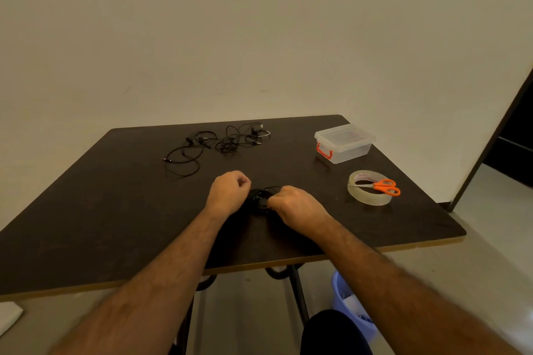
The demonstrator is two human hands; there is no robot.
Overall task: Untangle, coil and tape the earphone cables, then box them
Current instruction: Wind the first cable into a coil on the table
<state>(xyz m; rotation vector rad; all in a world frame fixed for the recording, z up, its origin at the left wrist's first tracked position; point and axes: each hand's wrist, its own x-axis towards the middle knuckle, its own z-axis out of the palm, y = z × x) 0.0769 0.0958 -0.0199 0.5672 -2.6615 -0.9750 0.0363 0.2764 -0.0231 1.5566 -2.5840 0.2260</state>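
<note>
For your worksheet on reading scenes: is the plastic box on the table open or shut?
Shut. The plastic box has its clear lid seated flat on top, with the red latch down against its side.

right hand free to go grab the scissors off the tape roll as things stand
Probably not straight away. The right hand is gripping the coiled black cable together with the left hand. The path to the scissors lying on the tape roll looks open, nothing between.
</note>
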